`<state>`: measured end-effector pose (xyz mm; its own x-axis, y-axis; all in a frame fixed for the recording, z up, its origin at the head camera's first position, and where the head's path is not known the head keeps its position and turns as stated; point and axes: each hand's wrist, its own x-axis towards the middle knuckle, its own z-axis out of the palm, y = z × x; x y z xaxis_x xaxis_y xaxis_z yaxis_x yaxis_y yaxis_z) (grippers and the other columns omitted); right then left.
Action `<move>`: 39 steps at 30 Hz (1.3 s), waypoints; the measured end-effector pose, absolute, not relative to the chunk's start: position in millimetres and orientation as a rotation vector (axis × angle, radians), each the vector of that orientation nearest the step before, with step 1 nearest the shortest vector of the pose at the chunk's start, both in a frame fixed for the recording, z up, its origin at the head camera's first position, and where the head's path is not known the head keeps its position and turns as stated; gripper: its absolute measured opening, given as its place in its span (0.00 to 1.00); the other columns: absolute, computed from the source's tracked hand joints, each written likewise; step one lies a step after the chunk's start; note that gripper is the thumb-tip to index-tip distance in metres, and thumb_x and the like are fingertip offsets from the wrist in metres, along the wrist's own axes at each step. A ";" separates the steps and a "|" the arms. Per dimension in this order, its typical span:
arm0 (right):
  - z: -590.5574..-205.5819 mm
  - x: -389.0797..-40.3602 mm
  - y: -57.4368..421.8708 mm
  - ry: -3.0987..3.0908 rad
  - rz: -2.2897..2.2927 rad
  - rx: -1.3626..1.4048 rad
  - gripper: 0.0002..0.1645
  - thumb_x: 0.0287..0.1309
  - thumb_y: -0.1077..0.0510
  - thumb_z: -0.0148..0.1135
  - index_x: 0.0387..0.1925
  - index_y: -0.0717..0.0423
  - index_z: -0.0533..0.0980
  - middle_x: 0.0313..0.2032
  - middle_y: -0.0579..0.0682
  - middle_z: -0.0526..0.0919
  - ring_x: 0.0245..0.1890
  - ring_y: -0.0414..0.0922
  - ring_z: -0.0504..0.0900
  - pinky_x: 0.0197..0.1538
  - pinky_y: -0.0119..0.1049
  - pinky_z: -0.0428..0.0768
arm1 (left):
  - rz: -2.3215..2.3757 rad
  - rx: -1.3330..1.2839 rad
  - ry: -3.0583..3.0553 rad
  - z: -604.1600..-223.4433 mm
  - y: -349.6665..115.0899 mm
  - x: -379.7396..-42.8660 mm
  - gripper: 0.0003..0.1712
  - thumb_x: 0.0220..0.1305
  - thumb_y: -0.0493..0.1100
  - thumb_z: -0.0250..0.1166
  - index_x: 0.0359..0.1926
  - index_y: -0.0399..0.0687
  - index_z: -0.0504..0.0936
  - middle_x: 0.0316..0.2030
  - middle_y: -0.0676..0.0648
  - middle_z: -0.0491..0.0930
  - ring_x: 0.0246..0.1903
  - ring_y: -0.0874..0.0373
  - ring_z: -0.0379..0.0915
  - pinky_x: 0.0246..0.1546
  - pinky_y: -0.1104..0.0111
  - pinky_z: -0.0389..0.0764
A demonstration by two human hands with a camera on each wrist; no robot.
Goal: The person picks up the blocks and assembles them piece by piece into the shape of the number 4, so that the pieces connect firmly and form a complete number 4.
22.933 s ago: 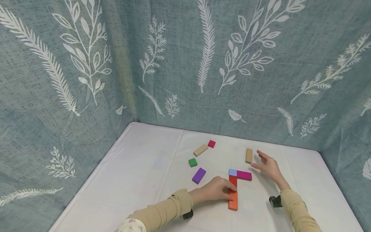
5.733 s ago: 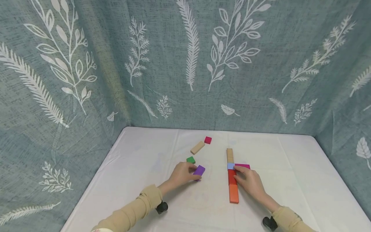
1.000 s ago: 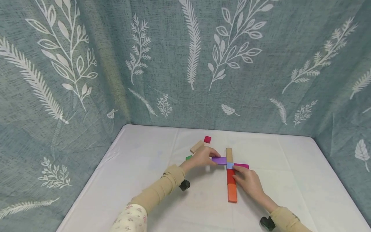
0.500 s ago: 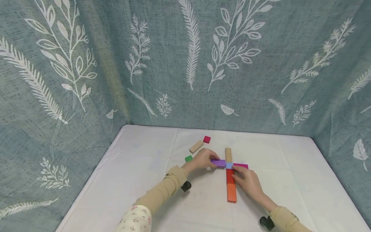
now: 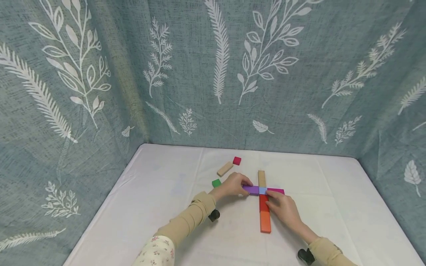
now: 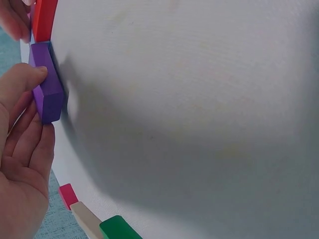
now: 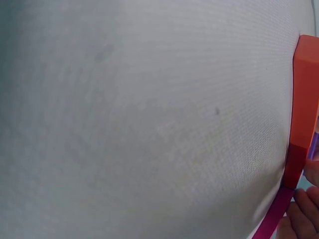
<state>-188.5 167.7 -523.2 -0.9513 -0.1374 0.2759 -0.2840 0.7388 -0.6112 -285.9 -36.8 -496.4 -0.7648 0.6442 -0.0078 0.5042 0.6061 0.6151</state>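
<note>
My left hand [image 5: 233, 184] pinches a purple block [image 5: 252, 190] between thumb and fingers; its right end meets a small light blue block [image 5: 262, 190]. Around that blue block lie a plain wooden block [image 5: 261, 178] behind, a magenta block [image 5: 275, 190] to the right and a red block [image 5: 264, 202] in front. An orange block [image 5: 265, 221] continues the line from the red one. Fingertips of my right hand [image 5: 286, 210] rest on the corner where blue, magenta and red meet, partly covering them. The left wrist view shows the thumb on the purple block [image 6: 47, 82].
Behind my left wrist lie a green block [image 5: 216, 183], another plain wooden block [image 5: 225, 169] and a small crimson block [image 5: 237, 160]. A white cloth covers the table [image 5: 159, 177]. A patterned teal curtain [image 5: 199, 74] stands along its back and sides.
The first plain wooden block came from the right to behind the blue one. My left hand took the purple block to the blue block's left, then slid it slightly nearer. The right hand stays.
</note>
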 end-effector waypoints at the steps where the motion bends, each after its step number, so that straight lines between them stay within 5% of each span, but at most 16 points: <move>1: -523.1 -188.2 167.6 -2.731 1.012 0.332 0.24 0.48 0.64 0.70 0.50 0.64 0.79 0.46 0.58 0.85 0.47 0.54 0.83 0.50 0.47 0.80 | 0.891 0.943 2.604 -496.6 -36.8 -285.5 0.16 0.48 0.36 0.73 0.42 0.43 0.86 0.40 0.48 0.86 0.42 0.60 0.80 0.45 0.76 0.76; 39: -523.3 -187.6 166.7 -2.741 1.015 0.314 0.24 0.49 0.62 0.70 0.51 0.62 0.79 0.46 0.57 0.85 0.47 0.53 0.83 0.50 0.47 0.81 | 0.874 0.904 2.609 -499.9 -37.2 -282.5 0.17 0.51 0.37 0.72 0.45 0.44 0.85 0.42 0.49 0.86 0.44 0.60 0.79 0.49 0.74 0.76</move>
<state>-187.6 166.7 -523.3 -0.9571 -0.1281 0.2597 -0.2663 0.7416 -0.6157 -282.5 -37.2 -499.9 -0.7781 0.6273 -0.0332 0.4807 0.6287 0.6113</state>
